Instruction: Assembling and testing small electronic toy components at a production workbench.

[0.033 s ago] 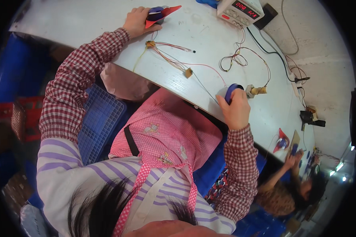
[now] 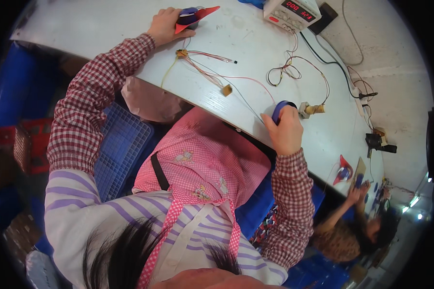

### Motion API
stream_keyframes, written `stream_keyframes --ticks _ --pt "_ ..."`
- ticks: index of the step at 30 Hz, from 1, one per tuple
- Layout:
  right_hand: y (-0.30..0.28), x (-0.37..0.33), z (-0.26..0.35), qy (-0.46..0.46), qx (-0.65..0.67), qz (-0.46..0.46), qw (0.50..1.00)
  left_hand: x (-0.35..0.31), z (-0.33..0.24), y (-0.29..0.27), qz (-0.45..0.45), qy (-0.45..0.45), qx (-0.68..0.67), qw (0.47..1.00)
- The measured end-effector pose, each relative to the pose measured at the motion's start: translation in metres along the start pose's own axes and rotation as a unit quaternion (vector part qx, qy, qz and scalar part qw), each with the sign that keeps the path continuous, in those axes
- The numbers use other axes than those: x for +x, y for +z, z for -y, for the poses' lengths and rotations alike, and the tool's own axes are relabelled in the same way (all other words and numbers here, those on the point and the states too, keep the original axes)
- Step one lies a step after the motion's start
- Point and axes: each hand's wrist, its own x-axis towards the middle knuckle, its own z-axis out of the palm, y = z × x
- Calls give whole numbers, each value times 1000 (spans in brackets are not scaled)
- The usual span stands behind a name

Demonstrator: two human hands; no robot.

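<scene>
The right grip partly hides a blue piece.

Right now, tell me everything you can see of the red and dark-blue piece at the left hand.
The red and dark-blue piece has a rounded, shiny dark-blue body against a red part that tapers to a point. It looks like smooth plastic, though that is uncertain. It is over the white tabletop, near the picture's upper edge, its red tip directed up and right. The left hand holds it from the left, hiding part of it. Whether it touches the tabletop is unclear.
</scene>
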Motion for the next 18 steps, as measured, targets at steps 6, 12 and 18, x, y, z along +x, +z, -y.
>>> stream_keyframes --ticks 6,12,18 --pt "12 6 5 2 55 19 998 -5 15 -16 120 -26 -382 916" --pt "-10 -28 -12 8 192 -93 977 -10 26 -38 224 -31 -462 857" --pt "-13 -42 -84 196 354 -222 887 -8 12 -30 185 -80 -449 870"
